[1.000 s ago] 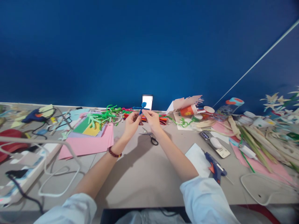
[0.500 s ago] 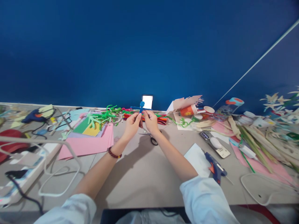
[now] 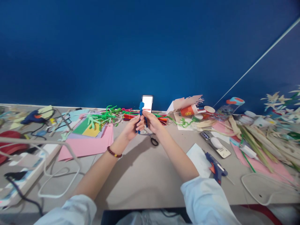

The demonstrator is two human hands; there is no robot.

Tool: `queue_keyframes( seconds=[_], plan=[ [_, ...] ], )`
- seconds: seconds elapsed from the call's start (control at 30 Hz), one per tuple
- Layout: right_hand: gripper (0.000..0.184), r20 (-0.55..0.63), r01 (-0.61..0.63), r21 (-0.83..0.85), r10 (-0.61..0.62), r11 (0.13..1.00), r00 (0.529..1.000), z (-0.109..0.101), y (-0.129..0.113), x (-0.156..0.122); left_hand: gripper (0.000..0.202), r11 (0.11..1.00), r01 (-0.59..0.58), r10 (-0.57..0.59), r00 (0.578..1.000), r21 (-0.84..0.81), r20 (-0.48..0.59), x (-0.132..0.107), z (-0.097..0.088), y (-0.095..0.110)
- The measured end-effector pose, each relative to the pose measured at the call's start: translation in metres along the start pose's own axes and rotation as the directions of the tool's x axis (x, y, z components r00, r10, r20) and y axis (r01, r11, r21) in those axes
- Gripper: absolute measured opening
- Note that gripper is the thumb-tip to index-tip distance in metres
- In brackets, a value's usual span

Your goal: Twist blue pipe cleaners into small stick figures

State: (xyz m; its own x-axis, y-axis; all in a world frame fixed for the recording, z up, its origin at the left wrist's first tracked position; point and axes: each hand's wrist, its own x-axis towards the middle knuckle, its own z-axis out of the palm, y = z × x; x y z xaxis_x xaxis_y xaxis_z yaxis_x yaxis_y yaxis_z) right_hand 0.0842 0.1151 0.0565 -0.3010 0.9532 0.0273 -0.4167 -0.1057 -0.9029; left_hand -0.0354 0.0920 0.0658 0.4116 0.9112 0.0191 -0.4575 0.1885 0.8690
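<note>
Between both hands, above the far part of the table, is a small blue fuzzy figure of pipe cleaner (image 3: 141, 107), with a rounded top and ends hanging down. My left hand (image 3: 131, 128) pinches its lower part, fingers curled round it. My right hand (image 3: 152, 122) is closed at its other side, fingertips on a blue strand. Directly below lie scissors, with a black handle loop (image 3: 154, 142) showing; the hands hide part of them. Behind the hands, a bundle of coloured pipe cleaners (image 3: 161, 120) lies near a lit screen (image 3: 147, 103) by the wall.
Green pipe-cleaner shapes (image 3: 112, 112) and pink paper (image 3: 86, 145) lie to the left, beyond a white power strip (image 3: 28, 178) with cables. On the right are a glue gun (image 3: 217, 168), a phone (image 3: 222, 151), a red paper cup (image 3: 188, 110) and dried husks (image 3: 260, 147).
The blue figure's side strands, spread out sideways before, now hang down. My left fingers have wrapped lower round it, and my right hand has turned slightly.
</note>
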Motion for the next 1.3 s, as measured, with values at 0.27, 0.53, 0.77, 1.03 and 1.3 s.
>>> queue_keyframes(
  seconds=[0.27,0.53,0.77,1.03,1.3],
  plan=[
    [0.03,-0.229,0.154,-0.109,-0.176,0.982,0.957,0.004,0.003,0.001,0.025,0.963,-0.107,0.152,0.974,0.246,-0.17,0.002,-0.002,0.001],
    [0.026,-0.239,0.239,-0.179,-0.277,0.955,0.931,0.009,0.006,0.001,0.027,0.884,-0.232,0.34,0.915,0.407,-0.218,0.006,-0.002,-0.012],
    [0.033,-0.089,0.19,-0.009,-0.191,0.982,0.978,0.006,0.006,0.002,0.028,0.953,-0.197,0.237,0.958,0.23,-0.161,0.006,-0.002,-0.008],
    [0.031,-0.259,0.204,-0.138,-0.234,0.969,0.937,0.003,-0.002,0.002,0.029,0.916,-0.213,0.281,0.945,0.34,-0.166,0.004,-0.003,-0.007],
    [0.031,-0.303,0.151,-0.039,-0.156,0.988,0.94,0.006,-0.001,0.003,0.027,0.856,-0.269,0.382,0.904,0.441,-0.19,0.004,-0.004,-0.009]
  ],
)
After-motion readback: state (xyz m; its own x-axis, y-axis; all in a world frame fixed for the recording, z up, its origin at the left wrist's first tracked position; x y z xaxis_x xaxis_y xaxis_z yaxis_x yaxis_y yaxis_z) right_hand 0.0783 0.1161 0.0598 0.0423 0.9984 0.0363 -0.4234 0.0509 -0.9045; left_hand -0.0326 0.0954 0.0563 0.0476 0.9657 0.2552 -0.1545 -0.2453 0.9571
